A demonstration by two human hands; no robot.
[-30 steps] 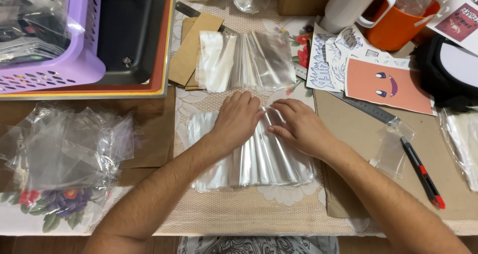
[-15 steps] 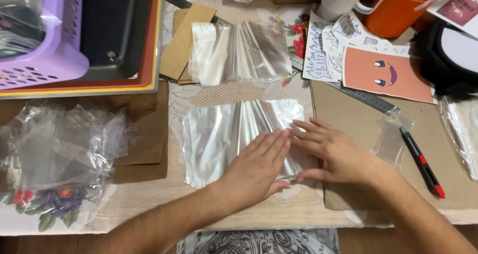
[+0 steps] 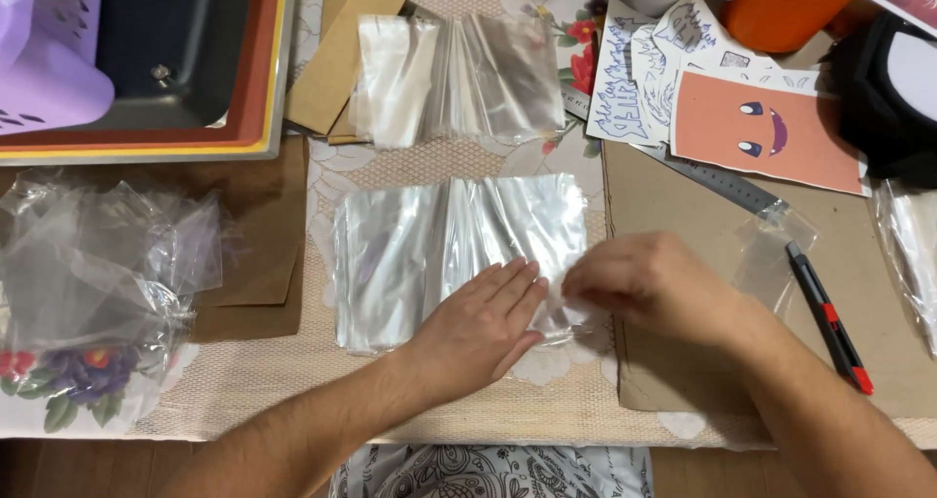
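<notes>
Right hand pinching the lower right corner of the cellophane stack, fingertips closed on a sheet edge. Left hand flat and open, palm pressing the stack down at its 5 o'clock part. Stack mid-table on the lace cloth. Second stack at 12 o'clock, loose bags at 9, cutter and cardboard at 3. Apparently peeling one sheet free; next likely needs a steady hold-down and a gentle lift.

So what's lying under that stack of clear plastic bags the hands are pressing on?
The stack of clear bags rests on a beige lace tablecloth with a floral print beneath. The left hand lies flat on it; the right hand pinches its edge. Anything directly underneath is hidden.
</notes>
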